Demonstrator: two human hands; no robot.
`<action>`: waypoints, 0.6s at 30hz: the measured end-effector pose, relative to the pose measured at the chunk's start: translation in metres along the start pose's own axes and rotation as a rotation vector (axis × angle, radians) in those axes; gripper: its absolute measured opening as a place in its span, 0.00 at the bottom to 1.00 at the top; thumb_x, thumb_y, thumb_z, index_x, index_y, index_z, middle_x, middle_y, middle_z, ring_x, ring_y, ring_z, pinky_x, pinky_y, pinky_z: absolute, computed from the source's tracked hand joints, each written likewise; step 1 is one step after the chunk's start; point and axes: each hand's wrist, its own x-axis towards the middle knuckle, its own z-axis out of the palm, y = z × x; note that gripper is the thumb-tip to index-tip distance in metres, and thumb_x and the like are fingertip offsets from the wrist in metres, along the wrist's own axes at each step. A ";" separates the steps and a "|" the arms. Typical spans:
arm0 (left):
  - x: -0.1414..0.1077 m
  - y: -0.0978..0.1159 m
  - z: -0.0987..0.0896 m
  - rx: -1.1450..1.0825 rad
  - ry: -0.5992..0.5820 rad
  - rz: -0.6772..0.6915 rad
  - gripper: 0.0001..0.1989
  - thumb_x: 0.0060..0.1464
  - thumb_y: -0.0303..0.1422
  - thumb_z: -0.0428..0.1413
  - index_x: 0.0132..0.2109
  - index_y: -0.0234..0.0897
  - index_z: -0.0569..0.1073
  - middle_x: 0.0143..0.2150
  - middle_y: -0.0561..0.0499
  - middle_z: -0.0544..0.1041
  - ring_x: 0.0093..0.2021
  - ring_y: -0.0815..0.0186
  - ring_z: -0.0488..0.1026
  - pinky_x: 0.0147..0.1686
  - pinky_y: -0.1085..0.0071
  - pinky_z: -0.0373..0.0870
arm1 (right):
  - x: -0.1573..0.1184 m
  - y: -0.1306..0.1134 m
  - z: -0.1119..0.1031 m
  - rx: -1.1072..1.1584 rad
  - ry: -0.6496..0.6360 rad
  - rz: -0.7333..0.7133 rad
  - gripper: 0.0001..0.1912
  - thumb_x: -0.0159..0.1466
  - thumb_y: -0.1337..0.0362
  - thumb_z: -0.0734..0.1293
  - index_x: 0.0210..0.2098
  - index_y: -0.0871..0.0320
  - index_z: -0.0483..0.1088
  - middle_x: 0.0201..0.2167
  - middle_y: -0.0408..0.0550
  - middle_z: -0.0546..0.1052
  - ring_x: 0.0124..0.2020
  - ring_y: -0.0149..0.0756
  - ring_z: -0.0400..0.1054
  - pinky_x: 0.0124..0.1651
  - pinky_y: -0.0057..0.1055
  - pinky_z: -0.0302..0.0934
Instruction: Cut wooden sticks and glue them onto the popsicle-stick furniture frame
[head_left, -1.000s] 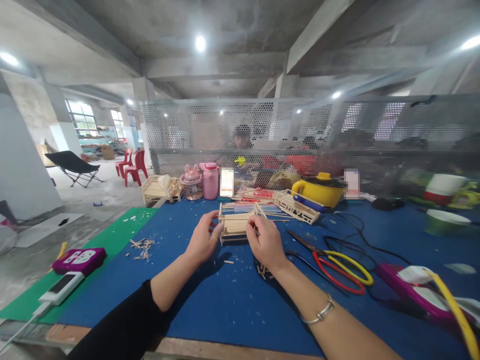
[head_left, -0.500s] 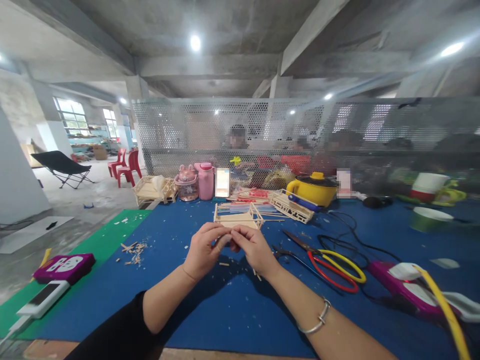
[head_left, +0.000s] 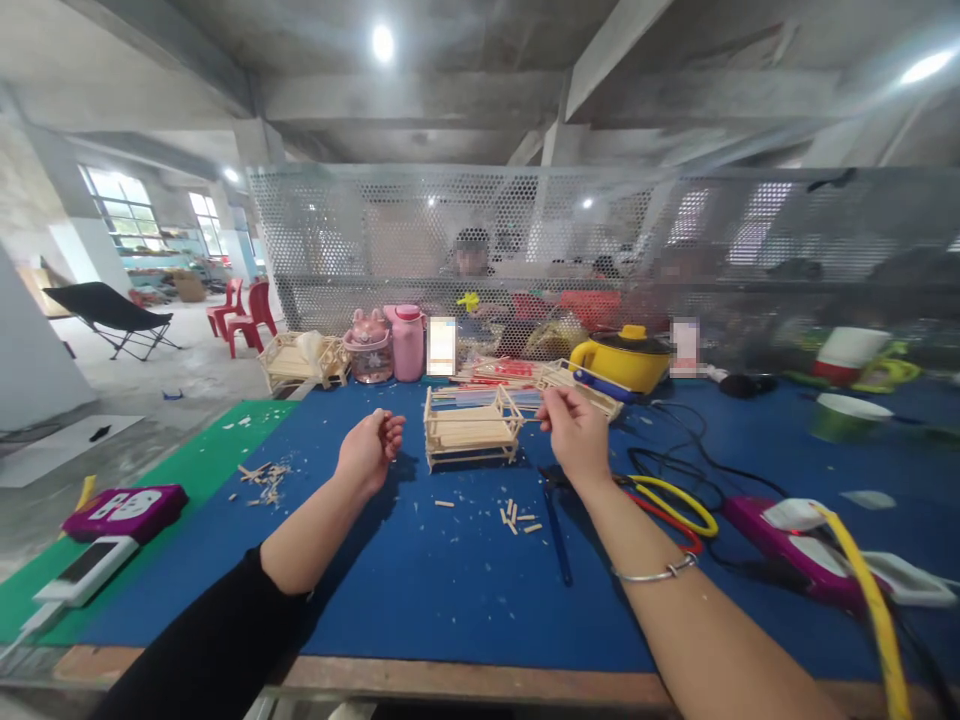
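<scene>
A small bed-like frame of pale wooden sticks [head_left: 472,432] stands upright on the blue table mat, between my hands. My left hand [head_left: 367,452] is held to the left of it, fingers curled in; whether anything small is inside cannot be seen. On the other side, my right hand [head_left: 576,435] is closed in a pinch at the end of a thin wooden stick [head_left: 529,420]. Several short cut pieces of stick [head_left: 513,517] lie in front of the frame. Blue-handled pliers [head_left: 559,535] rest below my right hand. Red-and-yellow-handled scissors [head_left: 679,500] are partly behind my right forearm.
Behind the frame are bundled sticks [head_left: 495,372], a pink flask [head_left: 408,345] and a yellow pot [head_left: 626,360]. Another stick model [head_left: 304,362] stands at back left. Purple power strips [head_left: 124,512] lie at both sides. A perforated metal screen [head_left: 405,220] closes the back.
My hands were together in front of the frame and have parted. The left moved left; the right moved right and forward to a stick. The frame and cut pieces are now uncovered.
</scene>
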 end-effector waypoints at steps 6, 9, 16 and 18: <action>0.004 -0.004 -0.001 0.080 -0.081 -0.124 0.05 0.53 0.26 0.50 0.29 0.34 0.63 0.19 0.57 0.63 0.16 0.77 0.60 0.16 0.81 0.61 | 0.001 0.007 0.003 -0.062 0.038 -0.055 0.14 0.60 0.53 0.61 0.28 0.58 0.66 0.19 0.41 0.69 0.18 0.29 0.61 0.23 0.26 0.57; -0.002 -0.011 -0.001 0.203 -0.166 -0.113 0.08 0.53 0.34 0.52 0.29 0.34 0.66 0.16 0.61 0.56 0.13 0.78 0.51 0.12 0.81 0.48 | 0.003 0.010 0.007 -0.113 0.054 -0.114 0.12 0.60 0.55 0.60 0.30 0.58 0.67 0.21 0.42 0.70 0.21 0.30 0.63 0.26 0.27 0.58; -0.005 -0.026 -0.003 0.587 -0.225 0.156 0.19 0.49 0.49 0.54 0.27 0.35 0.71 0.19 0.57 0.64 0.19 0.72 0.56 0.20 0.74 0.51 | 0.059 0.023 -0.014 -0.349 0.173 -0.201 0.08 0.57 0.59 0.61 0.31 0.58 0.67 0.26 0.46 0.71 0.27 0.34 0.64 0.35 0.34 0.59; -0.003 -0.025 -0.005 0.769 -0.219 0.273 0.21 0.51 0.50 0.50 0.28 0.36 0.71 0.21 0.55 0.67 0.23 0.69 0.60 0.23 0.73 0.54 | 0.082 0.032 -0.030 -0.605 0.195 -0.240 0.10 0.56 0.61 0.61 0.35 0.59 0.67 0.32 0.52 0.73 0.33 0.38 0.66 0.39 0.37 0.58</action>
